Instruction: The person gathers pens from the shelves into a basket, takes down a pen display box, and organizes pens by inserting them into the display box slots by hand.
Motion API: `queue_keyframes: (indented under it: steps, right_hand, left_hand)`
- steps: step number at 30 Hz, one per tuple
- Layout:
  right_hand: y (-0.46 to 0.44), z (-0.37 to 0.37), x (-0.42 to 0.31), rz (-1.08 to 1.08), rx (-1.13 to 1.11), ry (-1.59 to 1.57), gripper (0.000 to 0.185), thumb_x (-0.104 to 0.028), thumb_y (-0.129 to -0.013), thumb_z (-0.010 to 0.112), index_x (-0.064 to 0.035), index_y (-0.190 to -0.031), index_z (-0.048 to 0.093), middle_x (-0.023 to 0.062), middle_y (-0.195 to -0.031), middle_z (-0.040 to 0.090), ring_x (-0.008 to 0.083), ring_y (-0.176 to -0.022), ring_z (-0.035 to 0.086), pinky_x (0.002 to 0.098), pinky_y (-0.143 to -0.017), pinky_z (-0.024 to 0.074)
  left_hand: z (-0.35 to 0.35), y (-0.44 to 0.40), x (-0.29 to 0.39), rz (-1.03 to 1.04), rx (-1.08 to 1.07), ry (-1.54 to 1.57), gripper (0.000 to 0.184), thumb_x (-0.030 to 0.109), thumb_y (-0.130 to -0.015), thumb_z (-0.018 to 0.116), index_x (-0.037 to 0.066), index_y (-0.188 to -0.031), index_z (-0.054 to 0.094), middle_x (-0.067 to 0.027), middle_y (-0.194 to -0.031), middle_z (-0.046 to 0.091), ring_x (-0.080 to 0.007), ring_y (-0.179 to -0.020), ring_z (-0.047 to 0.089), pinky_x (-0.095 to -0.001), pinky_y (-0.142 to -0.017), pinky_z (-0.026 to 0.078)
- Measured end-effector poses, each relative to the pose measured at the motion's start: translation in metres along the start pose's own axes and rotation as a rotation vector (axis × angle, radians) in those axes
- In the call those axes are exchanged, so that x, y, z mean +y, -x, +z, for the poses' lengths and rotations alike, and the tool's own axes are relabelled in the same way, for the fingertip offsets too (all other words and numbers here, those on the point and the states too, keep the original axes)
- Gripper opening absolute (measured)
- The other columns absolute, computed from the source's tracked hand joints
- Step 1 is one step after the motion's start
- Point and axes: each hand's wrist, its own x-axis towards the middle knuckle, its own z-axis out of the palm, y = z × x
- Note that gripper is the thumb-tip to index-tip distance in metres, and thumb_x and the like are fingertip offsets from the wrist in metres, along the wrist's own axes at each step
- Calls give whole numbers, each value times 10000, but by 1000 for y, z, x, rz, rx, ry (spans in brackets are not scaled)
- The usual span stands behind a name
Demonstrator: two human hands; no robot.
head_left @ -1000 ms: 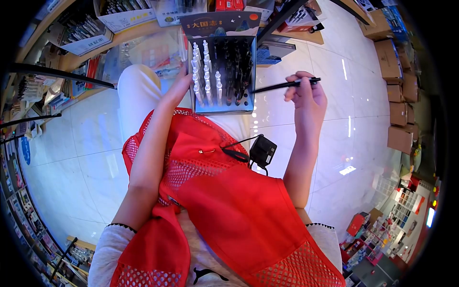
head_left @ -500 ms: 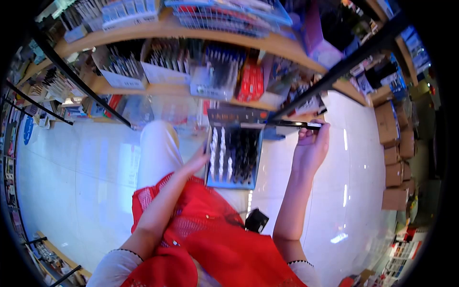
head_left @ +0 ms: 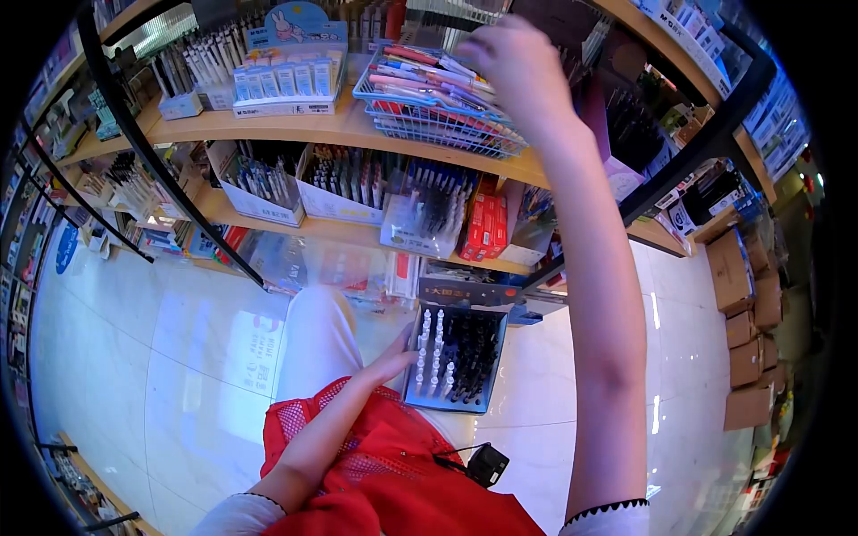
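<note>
A pen display box (head_left: 452,408) rests on my lap, with white pens (head_left: 435,353) in its left part and black pens (head_left: 474,353) in its right part. My left hand (head_left: 393,359) holds the box by its left side. My right hand (head_left: 511,67) is raised over a blue wire basket (head_left: 438,129) full of assorted pens on the upper shelf. Its fingers point left and are blurred; whether anything is between them cannot be made out.
Shelves ahead carry a box of small white packs (head_left: 286,80), pen boxes (head_left: 344,192) and red boxes (head_left: 485,225). Black shelf posts (head_left: 706,129) slant down on both sides. Cardboard boxes (head_left: 746,357) are stacked at the right. A small black device (head_left: 487,465) hangs by my vest.
My right hand has moved up from beside the display box to the basket. The black pen it held no longer shows. The view has tilted up toward the shelves; my left hand stays on the box.
</note>
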Motion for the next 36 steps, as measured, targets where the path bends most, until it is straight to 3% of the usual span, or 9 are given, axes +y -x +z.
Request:
queue_keyframes:
  steps: [3, 6, 10, 15, 18, 23, 26, 32, 36]
  right_hand:
    - [-7, 28, 1, 71, -261, -44, 211, -250, -784, 633, -56, -853, 677, 176, -889, 621, 351, -853, 607, 420, -769, 488]
    - [-4, 33, 2, 177, -276, -184, 197, -227, -789, 623, -54, -868, 677, 157, -872, 631, 333, -857, 614, 410, -780, 487]
    - [25, 5, -8, 37, 150, -281, 141, -153, -809, 606, -33, -859, 661, 125, -809, 634, 297, -691, 608, 366, -658, 484]
    - [130, -40, -30, 444, 145, -620, 98, -59, -845, 572, 12, -857, 638, 41, -733, 592, 75, -625, 528, 202, -563, 416]
    - [212, -52, -51, 761, 132, -659, 124, -66, -872, 547, 21, -843, 630, 8, -724, 577, 55, -617, 504, 181, -540, 390]
    - [351, -49, -84, 1174, -15, -566, 67, -55, -819, 609, 10, -831, 621, 5, -703, 555, 46, -597, 469, 198, -538, 389]
    - [383, -45, -108, 1173, -94, -557, 89, -50, -774, 656, -3, -841, 621, 27, -680, 529, 84, -557, 469, 222, -516, 394]
    - [374, -41, -96, 816, -276, -249, 165, -61, -727, 692, 3, -857, 613, 90, -652, 486, 209, -513, 489, 289, -494, 405]
    - [362, -44, -98, 760, -168, -306, 143, -59, -736, 682, 12, -825, 596, 98, -682, 513, 216, -526, 505, 308, -504, 415]
  left_hand:
    - [-1, -1, -1, -5, 11, -21, 760, 78, -718, 576, -2, -1380, 209, -156, -1322, 378, -225, -1239, 351, -303, -1043, 265]
    - [-1, 2, -2, -4, 15, 3, 756, 82, -720, 577, 4, -1379, 214, -153, -1316, 382, -224, -1230, 361, -304, -1034, 281]
    - [-2, 3, -1, 0, 34, -36, 748, 85, -725, 573, 11, -1379, 217, -146, -1309, 389, -222, -1226, 367, -309, -1029, 291]
    - [-16, -14, -45, 5, 91, -87, 693, 144, -766, 608, 19, -1365, 282, -131, -1310, 414, -209, -1191, 400, -323, -1015, 312]
    - [-11, -2, -24, -152, 84, 89, 640, 228, -817, 613, 31, -1350, 318, -94, -1252, 481, -184, -1112, 470, -310, -967, 366]
    - [2, 3, 3, -49, 75, 65, 609, 243, -870, 545, 29, -1375, 280, -85, -1296, 444, -164, -1142, 455, -283, -960, 367]
    - [-2, 1, -3, -106, 23, 128, 626, 229, -874, 534, 31, -1394, 248, -92, -1335, 408, -165, -1181, 431, -286, -977, 357]
    - [5, -1, 7, -146, 40, 47, 709, 194, -832, 554, 49, -1417, 181, -104, -1345, 402, -183, -1189, 434, -297, -980, 357]
    - [10, 1, 12, -153, 48, 11, 738, 168, -789, 566, 51, -1412, 189, -116, -1340, 405, -202, -1191, 431, -307, -988, 340]
